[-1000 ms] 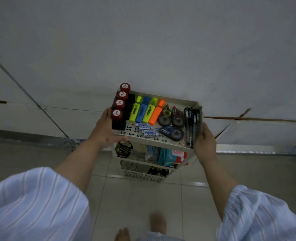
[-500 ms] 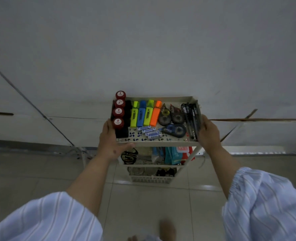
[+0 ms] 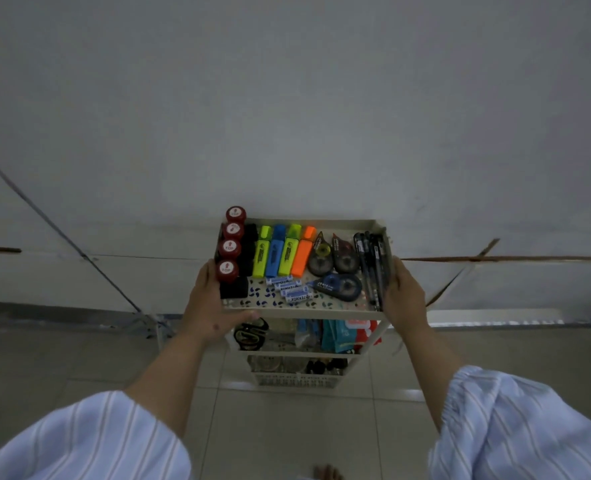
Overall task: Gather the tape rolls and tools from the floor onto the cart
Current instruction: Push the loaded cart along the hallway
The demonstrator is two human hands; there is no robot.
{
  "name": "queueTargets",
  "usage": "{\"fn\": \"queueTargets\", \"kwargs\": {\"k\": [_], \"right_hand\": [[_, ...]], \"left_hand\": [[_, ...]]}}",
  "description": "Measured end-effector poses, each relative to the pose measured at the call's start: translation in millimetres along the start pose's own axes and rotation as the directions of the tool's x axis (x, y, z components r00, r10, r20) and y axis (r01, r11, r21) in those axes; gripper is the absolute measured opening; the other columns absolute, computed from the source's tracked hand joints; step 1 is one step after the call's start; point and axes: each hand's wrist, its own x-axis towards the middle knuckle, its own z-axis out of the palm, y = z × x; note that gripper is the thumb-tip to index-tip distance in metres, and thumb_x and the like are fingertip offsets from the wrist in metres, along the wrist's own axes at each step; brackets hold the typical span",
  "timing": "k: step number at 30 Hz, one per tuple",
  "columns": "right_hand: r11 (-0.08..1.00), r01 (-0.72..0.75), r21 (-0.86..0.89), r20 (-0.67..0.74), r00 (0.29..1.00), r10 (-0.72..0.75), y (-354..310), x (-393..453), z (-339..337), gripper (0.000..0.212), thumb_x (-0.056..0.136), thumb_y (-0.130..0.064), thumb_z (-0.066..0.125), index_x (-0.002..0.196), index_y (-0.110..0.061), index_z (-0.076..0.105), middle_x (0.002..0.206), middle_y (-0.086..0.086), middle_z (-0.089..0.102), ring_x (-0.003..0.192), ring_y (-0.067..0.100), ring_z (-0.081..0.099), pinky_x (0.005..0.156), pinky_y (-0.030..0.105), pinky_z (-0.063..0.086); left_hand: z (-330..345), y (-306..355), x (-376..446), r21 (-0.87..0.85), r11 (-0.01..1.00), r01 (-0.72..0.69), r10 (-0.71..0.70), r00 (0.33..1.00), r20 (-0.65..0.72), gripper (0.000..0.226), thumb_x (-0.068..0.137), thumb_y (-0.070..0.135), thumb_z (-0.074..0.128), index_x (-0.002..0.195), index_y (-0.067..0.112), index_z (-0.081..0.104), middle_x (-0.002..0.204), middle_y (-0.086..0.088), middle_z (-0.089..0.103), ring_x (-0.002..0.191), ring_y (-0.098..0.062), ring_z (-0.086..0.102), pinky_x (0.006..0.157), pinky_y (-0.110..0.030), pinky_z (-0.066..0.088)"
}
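A cream three-tier cart (image 3: 322, 224) stands on the tiled floor against a white wall. My left hand (image 3: 211, 310) grips the left side of its top tray and my right hand (image 3: 403, 296) grips the right side. The top tray holds red-capped stamps (image 3: 230, 250), several highlighters (image 3: 282, 252), correction tape dispensers (image 3: 335, 259), small white battery-like tubes (image 3: 289, 289) and black pens (image 3: 373, 268). The middle shelf shows scissors (image 3: 250, 334) and coloured packets (image 3: 347, 336). Dark small items lie in the bottom basket (image 3: 297, 379).
The white wall (image 3: 287, 98) rises directly behind the cart. A dark cable (image 3: 58, 233) runs diagonally down the wall on the left. A brown strip (image 3: 512, 258) crosses the wall on the right. Grey floor tiles (image 3: 280, 434) spread in front, with my toes (image 3: 325, 472) at the bottom edge.
The cart has turned from skewed to square with the wall and sits a little farther from me. Both hands kept their hold on the top tray.
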Motion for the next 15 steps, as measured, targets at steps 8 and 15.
{"fn": "queueTargets", "kwargs": {"k": [8,15], "right_hand": [[0.998,-0.052,0.018,0.044,0.998,0.051,-17.7,-14.5,-9.7,0.035,0.099,-0.02,0.03,0.13,-0.008,0.038,0.124,0.024,0.055,0.11,0.039,0.052,0.086,0.035,0.038],[0.989,-0.081,-0.121,0.008,0.997,0.083,-36.1,-11.9,-25.9,0.05,0.095,-0.035,0.038,0.138,-0.01,0.027,0.137,0.025,0.041,0.123,0.039,0.041,0.101,0.047,0.036]], "left_hand": [[-20.3,11.6,-10.3,0.052,0.996,0.066,-0.071,0.993,0.094,0.119,0.043,0.051,0.085,0.138,0.015,0.024,0.144,-0.012,0.029,0.133,-0.03,0.029,0.11,-0.045,0.031],[-48.8,27.5,-10.3,0.075,0.993,0.095,-0.098,0.994,0.041,0.097,0.079,0.055,0.056,0.144,0.011,0.0,0.156,-0.01,0.002,0.143,-0.024,0.002,0.118,-0.041,0.008]]}}
